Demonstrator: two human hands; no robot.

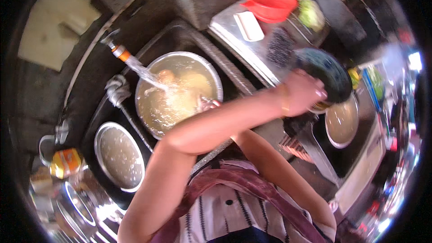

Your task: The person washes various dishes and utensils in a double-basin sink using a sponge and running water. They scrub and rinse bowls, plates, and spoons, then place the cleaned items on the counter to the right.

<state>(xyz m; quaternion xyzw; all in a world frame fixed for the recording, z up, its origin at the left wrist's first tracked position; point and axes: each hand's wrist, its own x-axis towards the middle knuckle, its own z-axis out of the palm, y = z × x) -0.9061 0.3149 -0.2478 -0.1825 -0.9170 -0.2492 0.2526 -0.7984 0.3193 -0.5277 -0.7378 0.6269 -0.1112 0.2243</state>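
My left arm crosses over the right one, and my left hand grips a dark bowl at the right, blurred by motion. Under that forearm, my right hand is mostly hidden at the right side of a round metal basin; a few fingertips show. The basin is full of cloudy water with pale, rounded pieces in it, too unclear to name. From a tap with an orange band, water runs into the basin.
A second basin of cloudy water stands lower left, another at the right. The metal counter above holds a red plastic basin, a white tray and a leafy vegetable. A yellow bottle stands far left.
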